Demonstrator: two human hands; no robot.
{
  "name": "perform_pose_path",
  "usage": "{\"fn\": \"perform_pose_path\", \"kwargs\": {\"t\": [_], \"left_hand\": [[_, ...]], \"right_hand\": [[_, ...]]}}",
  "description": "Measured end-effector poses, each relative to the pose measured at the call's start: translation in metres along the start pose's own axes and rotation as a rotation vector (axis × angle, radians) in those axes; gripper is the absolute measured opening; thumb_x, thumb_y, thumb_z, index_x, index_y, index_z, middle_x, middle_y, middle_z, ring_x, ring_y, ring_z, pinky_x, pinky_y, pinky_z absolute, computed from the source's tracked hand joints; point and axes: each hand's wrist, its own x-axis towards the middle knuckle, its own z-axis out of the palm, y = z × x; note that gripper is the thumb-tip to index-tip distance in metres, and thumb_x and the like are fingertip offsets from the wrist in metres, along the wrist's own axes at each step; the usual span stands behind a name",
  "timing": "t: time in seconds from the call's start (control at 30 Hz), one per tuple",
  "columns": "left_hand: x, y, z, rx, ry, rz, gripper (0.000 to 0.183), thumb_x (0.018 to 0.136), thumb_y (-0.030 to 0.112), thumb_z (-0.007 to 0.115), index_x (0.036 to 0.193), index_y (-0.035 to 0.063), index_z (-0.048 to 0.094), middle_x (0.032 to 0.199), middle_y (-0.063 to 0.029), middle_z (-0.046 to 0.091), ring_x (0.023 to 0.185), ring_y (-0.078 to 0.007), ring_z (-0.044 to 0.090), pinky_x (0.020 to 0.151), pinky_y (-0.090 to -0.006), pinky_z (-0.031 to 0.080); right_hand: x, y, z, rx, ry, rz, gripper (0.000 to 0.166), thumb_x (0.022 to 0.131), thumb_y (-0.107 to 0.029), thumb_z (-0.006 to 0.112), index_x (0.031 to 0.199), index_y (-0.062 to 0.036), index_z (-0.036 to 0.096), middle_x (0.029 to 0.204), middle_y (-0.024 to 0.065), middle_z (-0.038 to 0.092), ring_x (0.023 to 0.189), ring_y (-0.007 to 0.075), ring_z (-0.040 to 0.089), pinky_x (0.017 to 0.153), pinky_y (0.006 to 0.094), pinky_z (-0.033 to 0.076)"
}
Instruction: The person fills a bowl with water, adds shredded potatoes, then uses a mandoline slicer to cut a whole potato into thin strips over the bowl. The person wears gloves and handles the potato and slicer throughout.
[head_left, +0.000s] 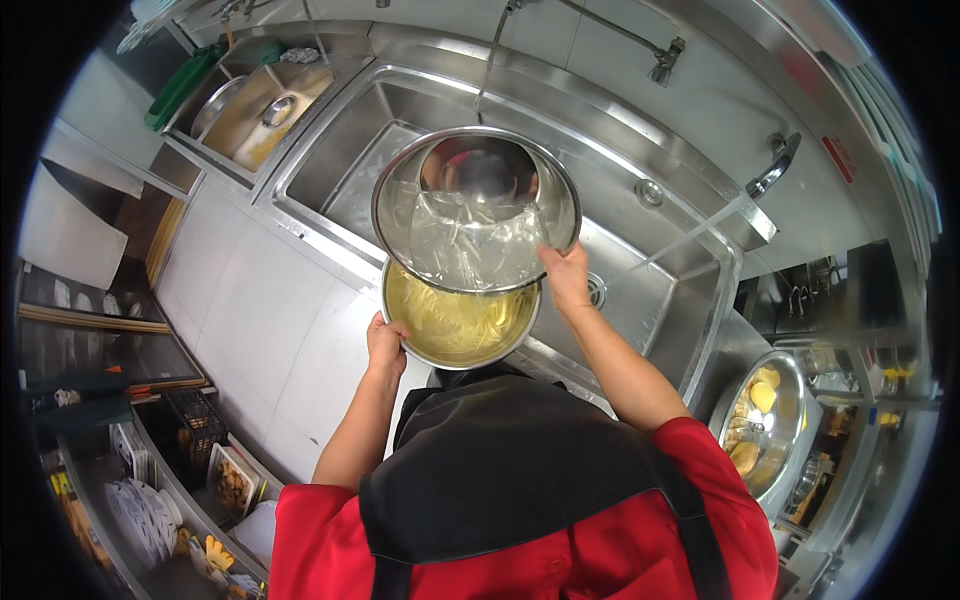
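Note:
My right hand (567, 276) grips the rim of a large stainless steel bowl (478, 142) at its right side. This bowl is tilted towards me and holds clear water (472, 240) with a few pale thin shreds along its near side. Its near rim overlaps a second steel bowl (535, 319), hiding that bowl's far part. Yellowish water and many pale yellow shreds (465, 319), which look like potato, fill the second bowl. My left hand (386, 343) holds this bowl by its left rim, close to my black apron.
Behind the bowls is a steel sink (637, 232), with water running from a tap (772, 169) at right. A smaller basin (251, 120) at far left holds cloudy water. To my right stands a bowl (796, 375) of peeled potatoes. Plates (142, 517) sit on a lower-left shelf.

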Motion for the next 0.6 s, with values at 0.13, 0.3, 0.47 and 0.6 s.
{"fn": "perform_pose_path", "kwargs": {"t": [0.13, 0.3, 0.47, 0.6], "left_hand": [[-0.002, 0.001, 0.000, -0.017, 0.010, -0.003, 0.030, 0.057, -0.015, 0.045, 0.079, 0.0022, 0.057, 0.070, -0.0041, 0.057, 0.056, -0.0142, 0.049, 0.052, -0.0251, 0.039], [-0.005, 0.004, 0.003, -0.014, 0.005, 0.000, 0.030, 0.057, -0.015, 0.045, 0.079, 0.0026, 0.057, 0.070, -0.0042, 0.057, 0.056, -0.0142, 0.049, 0.052, -0.0252, 0.040], [-0.004, 0.003, 0.002, -0.006, 0.003, 0.003, 0.030, 0.057, -0.015, 0.045, 0.079, 0.0028, 0.057, 0.070, -0.0045, 0.058, 0.056, -0.0144, 0.049, 0.052, -0.0253, 0.040], [-0.002, 0.001, 0.001, 0.015, 0.008, 0.002, 0.030, 0.058, -0.015, 0.046, 0.080, 0.0025, 0.057, 0.071, -0.0054, 0.058, 0.057, -0.0148, 0.051, 0.053, -0.0254, 0.041]], "right_hand": [[0.000, -0.001, 0.002, -0.054, -0.010, -0.025, 0.031, 0.080, -0.004, 0.057, 0.110, 0.0019, 0.054, 0.099, 0.0084, 0.063, 0.089, 0.0152, 0.058, 0.081, 0.0280, 0.045], [-0.001, -0.015, 0.005, -0.102, 0.021, -0.051, 0.035, 0.081, -0.002, 0.055, 0.116, 0.0006, 0.052, 0.102, 0.0078, 0.063, 0.092, 0.0153, 0.058, 0.082, 0.0273, 0.044], [0.001, -0.040, 0.006, -0.171, 0.004, -0.284, 0.053, 0.080, 0.009, 0.046, 0.131, -0.0021, 0.044, 0.124, 0.0120, 0.054, 0.108, 0.0173, 0.054, 0.090, 0.0266, 0.042], [0.003, -0.059, 0.009, -0.198, -0.065, -0.667, 0.055, 0.078, 0.018, 0.047, 0.130, -0.0014, 0.046, 0.119, 0.0116, 0.059, 0.106, 0.0201, 0.058, 0.084, 0.0262, 0.045]]}}
